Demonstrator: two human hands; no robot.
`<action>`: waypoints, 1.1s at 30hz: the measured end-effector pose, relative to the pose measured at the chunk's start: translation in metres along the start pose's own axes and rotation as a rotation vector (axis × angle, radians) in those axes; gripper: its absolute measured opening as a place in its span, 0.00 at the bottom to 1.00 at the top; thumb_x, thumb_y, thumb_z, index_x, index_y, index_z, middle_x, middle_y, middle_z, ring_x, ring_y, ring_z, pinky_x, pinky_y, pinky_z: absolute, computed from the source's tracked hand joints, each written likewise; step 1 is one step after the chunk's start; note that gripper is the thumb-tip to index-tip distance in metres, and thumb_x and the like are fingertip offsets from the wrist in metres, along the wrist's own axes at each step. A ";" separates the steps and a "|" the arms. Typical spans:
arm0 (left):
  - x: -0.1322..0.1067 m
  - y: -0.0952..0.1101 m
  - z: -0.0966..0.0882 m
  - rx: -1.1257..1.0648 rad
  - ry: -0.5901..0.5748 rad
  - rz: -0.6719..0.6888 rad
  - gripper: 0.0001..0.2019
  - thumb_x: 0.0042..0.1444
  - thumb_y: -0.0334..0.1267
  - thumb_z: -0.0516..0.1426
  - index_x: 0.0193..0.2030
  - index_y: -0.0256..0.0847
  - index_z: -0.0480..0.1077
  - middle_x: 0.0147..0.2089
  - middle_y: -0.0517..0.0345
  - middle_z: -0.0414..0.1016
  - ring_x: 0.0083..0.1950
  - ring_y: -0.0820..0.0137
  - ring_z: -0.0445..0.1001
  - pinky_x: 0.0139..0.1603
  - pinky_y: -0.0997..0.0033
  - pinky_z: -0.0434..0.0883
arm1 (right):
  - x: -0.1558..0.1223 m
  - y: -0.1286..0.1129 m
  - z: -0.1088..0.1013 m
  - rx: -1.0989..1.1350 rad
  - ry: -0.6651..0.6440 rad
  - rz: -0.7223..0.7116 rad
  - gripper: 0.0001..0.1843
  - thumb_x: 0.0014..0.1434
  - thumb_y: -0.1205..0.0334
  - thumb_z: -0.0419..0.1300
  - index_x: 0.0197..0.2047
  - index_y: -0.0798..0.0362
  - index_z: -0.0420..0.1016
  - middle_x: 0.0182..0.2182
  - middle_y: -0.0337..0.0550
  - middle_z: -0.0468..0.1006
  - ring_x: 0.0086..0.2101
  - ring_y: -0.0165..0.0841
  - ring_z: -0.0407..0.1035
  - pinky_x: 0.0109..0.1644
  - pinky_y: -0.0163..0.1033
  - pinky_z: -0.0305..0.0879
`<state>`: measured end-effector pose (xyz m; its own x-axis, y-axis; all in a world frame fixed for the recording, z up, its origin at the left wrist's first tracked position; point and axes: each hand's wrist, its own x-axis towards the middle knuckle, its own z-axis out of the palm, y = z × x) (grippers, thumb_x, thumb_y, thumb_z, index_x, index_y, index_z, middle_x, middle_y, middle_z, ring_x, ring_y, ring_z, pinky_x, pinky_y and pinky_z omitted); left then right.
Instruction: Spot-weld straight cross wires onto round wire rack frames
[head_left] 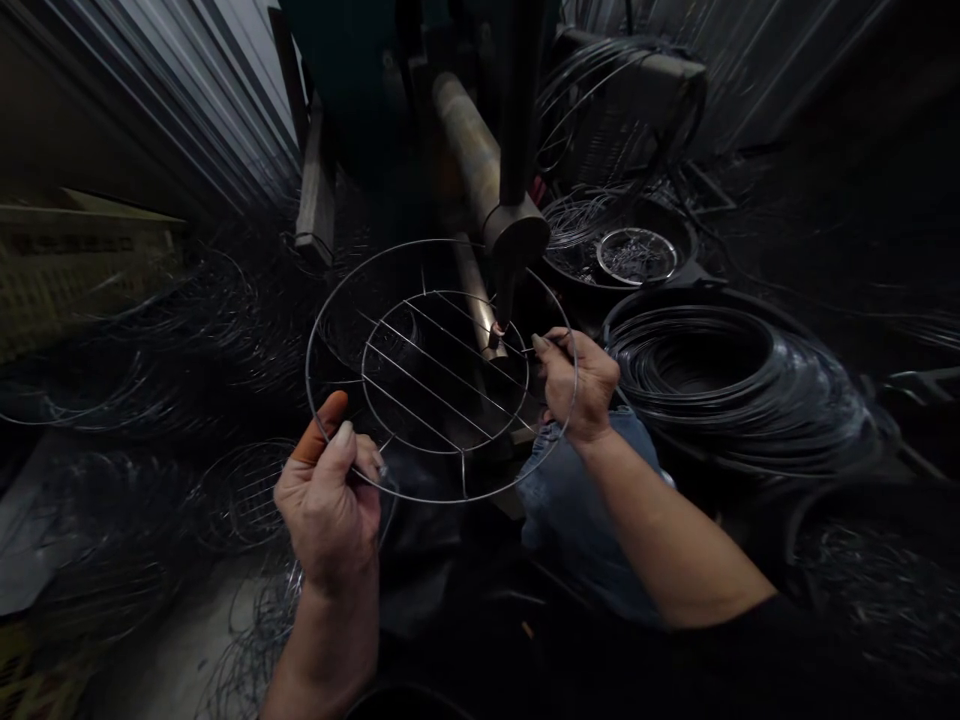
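Note:
I hold a round wire rack (442, 370) with two concentric rings and parallel cross wires. My left hand (330, 505), an orange cot on its index finger, grips the outer ring at the lower left. My right hand (577, 385) pinches the rack at its right edge. The rack lies under the tip of a welding machine's upper electrode arm (516, 235), which touches the cross wires near the inner ring's right side. A lower cylindrical arm (465, 150) runs beneath.
Piles of finished wire racks (240, 495) lie on the floor at left. A stack of wire rings (697, 370) sits at right, with a dark bowl of small wire parts (637, 255) behind it. My blue-jeaned knee (570, 500) is below the rack.

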<state>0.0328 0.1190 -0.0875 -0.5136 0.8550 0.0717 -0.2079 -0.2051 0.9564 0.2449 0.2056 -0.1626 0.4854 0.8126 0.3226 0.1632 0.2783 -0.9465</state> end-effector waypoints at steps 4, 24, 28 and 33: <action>-0.001 -0.001 -0.005 0.001 0.022 -0.012 0.15 0.52 0.30 0.59 0.47 0.36 0.77 0.15 0.63 0.64 0.19 0.77 0.63 0.27 0.76 0.65 | 0.012 -0.006 0.009 -0.157 0.014 -0.215 0.13 0.57 0.51 0.60 0.28 0.51 0.73 0.25 0.40 0.71 0.29 0.37 0.67 0.38 0.41 0.65; 0.004 -0.012 -0.008 0.006 0.051 -0.035 0.14 0.52 0.31 0.59 0.47 0.38 0.77 0.16 0.63 0.66 0.22 0.75 0.66 0.30 0.73 0.66 | 0.032 -0.008 0.025 -0.304 -0.055 -0.305 0.07 0.55 0.63 0.61 0.25 0.50 0.71 0.26 0.39 0.74 0.30 0.36 0.69 0.39 0.39 0.65; 0.001 -0.014 -0.007 0.009 0.071 -0.048 0.13 0.52 0.32 0.60 0.45 0.38 0.77 0.16 0.63 0.65 0.21 0.76 0.65 0.30 0.74 0.66 | 0.032 -0.008 0.023 -0.291 -0.056 -0.284 0.10 0.55 0.62 0.62 0.24 0.51 0.70 0.23 0.38 0.71 0.29 0.36 0.67 0.39 0.40 0.65; -0.002 -0.017 -0.009 -0.008 0.079 -0.084 0.13 0.51 0.33 0.61 0.45 0.39 0.77 0.18 0.63 0.66 0.22 0.77 0.65 0.31 0.74 0.66 | 0.031 0.001 0.022 -0.183 -0.098 -0.199 0.09 0.58 0.59 0.62 0.27 0.52 0.72 0.25 0.37 0.70 0.29 0.34 0.66 0.38 0.37 0.64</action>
<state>0.0302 0.1169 -0.1068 -0.5580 0.8293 -0.0310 -0.2596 -0.1389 0.9557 0.2412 0.2423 -0.1534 0.3442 0.7996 0.4922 0.4037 0.3473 -0.8464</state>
